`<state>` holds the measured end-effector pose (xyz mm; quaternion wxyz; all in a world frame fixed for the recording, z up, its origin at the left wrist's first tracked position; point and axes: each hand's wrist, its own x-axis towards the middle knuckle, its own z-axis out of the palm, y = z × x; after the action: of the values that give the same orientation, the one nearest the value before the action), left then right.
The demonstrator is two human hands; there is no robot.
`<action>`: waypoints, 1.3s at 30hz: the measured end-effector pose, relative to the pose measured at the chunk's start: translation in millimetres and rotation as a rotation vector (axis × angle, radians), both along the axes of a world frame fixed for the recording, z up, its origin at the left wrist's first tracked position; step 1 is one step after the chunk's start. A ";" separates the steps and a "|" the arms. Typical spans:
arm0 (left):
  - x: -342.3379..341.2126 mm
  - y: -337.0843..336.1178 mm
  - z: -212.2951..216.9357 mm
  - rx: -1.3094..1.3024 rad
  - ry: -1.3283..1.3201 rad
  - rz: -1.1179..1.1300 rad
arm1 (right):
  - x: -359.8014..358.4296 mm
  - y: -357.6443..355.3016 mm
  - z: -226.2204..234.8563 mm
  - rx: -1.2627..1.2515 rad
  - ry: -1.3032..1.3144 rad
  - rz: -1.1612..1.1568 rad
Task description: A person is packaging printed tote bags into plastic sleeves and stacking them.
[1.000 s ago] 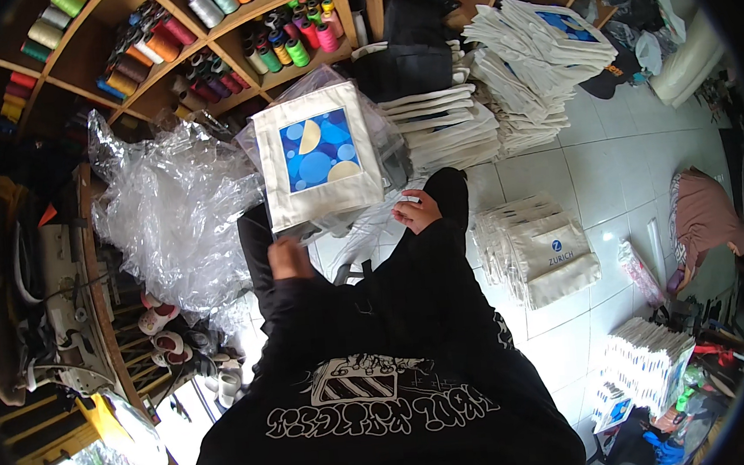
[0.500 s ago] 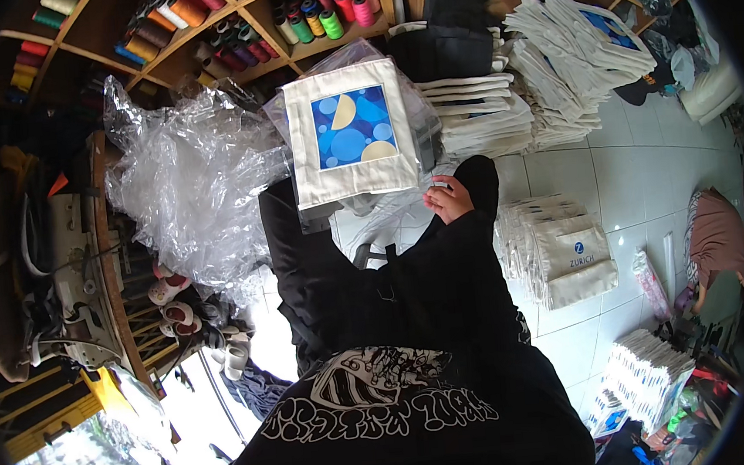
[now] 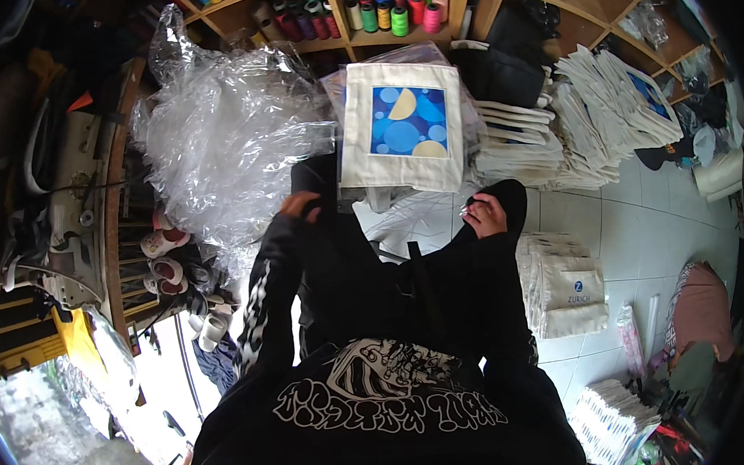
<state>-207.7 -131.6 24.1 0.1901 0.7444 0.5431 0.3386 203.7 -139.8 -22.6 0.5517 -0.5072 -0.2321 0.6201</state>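
Observation:
A cream cloth bag (image 3: pixel 355 129) with a blue panel of circles lies flat in front of me, on top of clear plastic sleeves (image 3: pixel 332 87). My left hand (image 3: pixel 302 206) is over my left knee, left of the bag's lower corner. It is dark and partly turned away, so its grip cannot be made out. My right hand (image 3: pixel 485 215) rests at my right knee, below the bag's right corner. Its fingers are curled together, with a tiny pale glint at the tips that is too small to name. Neither hand touches the bag.
A heap of crumpled clear plastic (image 3: pixel 234 147) sits left of the bag. Cream bags stand in stacks (image 3: pixel 519 155) at right, with another pile (image 3: pixel 560 292) on the tiles. Thread cones (image 3: pixel 399 20) fill the shelf behind. A person in brownish pink (image 3: pixel 702 311) is far right.
My left hand has come into view over the left knee. My right hand has drawn its fingers together at the right knee. The whole view has shifted, placing the bag further right.

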 end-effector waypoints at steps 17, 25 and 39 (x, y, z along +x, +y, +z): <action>32.4 27.1 -5.5 0.328 0.280 -0.139 | -10.9 11.0 26.6 0.589 -1.201 0.216; 28.3 24.8 -10.8 0.424 0.289 -0.210 | -12.2 9.1 32.2 0.663 -1.338 0.159; 34.3 19.3 -12.8 0.441 0.316 -0.285 | -13.7 5.1 31.3 0.699 -1.312 0.124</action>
<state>-173.4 -112.3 11.3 -0.0171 0.8798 0.3696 0.2984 190.0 -134.7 8.7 0.3929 -0.5543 -0.7255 0.1100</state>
